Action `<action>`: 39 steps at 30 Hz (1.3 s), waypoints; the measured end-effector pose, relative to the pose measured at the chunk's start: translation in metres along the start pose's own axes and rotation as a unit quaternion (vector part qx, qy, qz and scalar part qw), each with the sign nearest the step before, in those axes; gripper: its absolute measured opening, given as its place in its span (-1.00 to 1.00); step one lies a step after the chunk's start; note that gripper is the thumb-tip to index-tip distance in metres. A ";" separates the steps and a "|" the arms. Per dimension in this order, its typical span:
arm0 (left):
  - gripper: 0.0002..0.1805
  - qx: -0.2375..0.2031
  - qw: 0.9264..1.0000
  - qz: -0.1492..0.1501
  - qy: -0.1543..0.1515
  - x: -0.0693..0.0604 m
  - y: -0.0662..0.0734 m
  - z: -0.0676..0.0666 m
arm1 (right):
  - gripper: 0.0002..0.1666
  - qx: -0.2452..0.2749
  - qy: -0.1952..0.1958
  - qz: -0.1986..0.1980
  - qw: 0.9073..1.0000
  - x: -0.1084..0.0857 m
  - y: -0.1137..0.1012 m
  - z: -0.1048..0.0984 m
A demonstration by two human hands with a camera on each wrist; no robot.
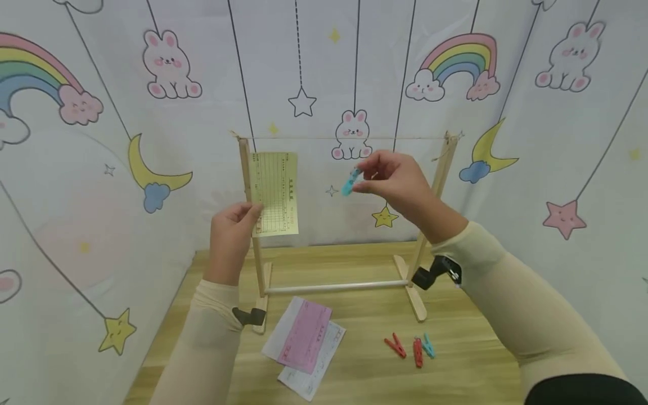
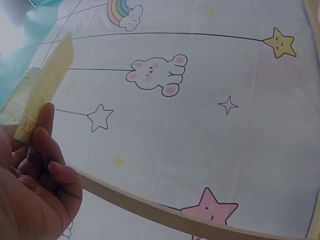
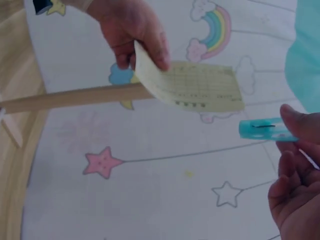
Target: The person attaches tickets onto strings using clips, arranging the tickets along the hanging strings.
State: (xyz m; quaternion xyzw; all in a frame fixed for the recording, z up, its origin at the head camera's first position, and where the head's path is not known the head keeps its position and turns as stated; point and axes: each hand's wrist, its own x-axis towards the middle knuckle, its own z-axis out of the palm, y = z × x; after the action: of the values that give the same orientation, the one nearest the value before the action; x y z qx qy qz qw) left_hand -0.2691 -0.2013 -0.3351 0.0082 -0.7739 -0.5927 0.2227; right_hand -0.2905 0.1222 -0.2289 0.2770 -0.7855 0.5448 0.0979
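Our left hand (image 1: 232, 239) pinches the yellow slip (image 1: 275, 194), below the string (image 1: 309, 138) and beside the left post (image 1: 245, 169) in head view. Our right hand (image 1: 400, 183) pinches a blue peg (image 1: 349, 184), apart from the slip. On the surface (image 1: 369, 320) we see three loose pegs (image 1: 418, 353) and a pink slip (image 1: 306, 336) over white paper (image 1: 305, 383).

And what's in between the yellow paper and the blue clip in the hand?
In the head view, no object is between the yellow paper and the blue clip in the right hand: just the backdrop behind, with a little printed sparkle.
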 end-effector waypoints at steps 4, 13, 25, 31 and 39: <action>-0.53 -0.038 0.999 -0.011 -0.010 0.011 0.005 0.001 | -0.73 0.052 -0.003 -0.017 0.999 0.039 -0.024 0.008; -0.56 -0.057 0.998 -0.031 -0.014 0.023 0.005 0.005 | -0.71 0.029 0.015 -0.005 0.999 0.114 -0.067 0.043; -0.58 -0.083 0.995 -0.048 -0.014 0.026 0.006 0.005 | -0.69 -0.053 -0.045 0.028 0.997 0.152 -0.080 0.086; -0.62 -0.099 0.994 -0.042 -0.013 0.028 0.005 0.007 | -0.71 -0.095 -0.053 0.051 0.993 0.155 -0.080 0.094; -0.62 -0.112 0.993 -0.036 -0.008 0.028 0.006 0.007 | -0.73 -0.119 -0.073 0.060 0.988 0.155 -0.082 0.095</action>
State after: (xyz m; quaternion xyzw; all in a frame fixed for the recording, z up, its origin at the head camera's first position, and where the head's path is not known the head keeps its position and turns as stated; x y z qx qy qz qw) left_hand -0.2957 -0.2007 -0.3215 0.0063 -0.7037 -0.6834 0.1942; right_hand -0.3602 -0.0362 -0.1297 0.2543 -0.8651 0.4304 0.0398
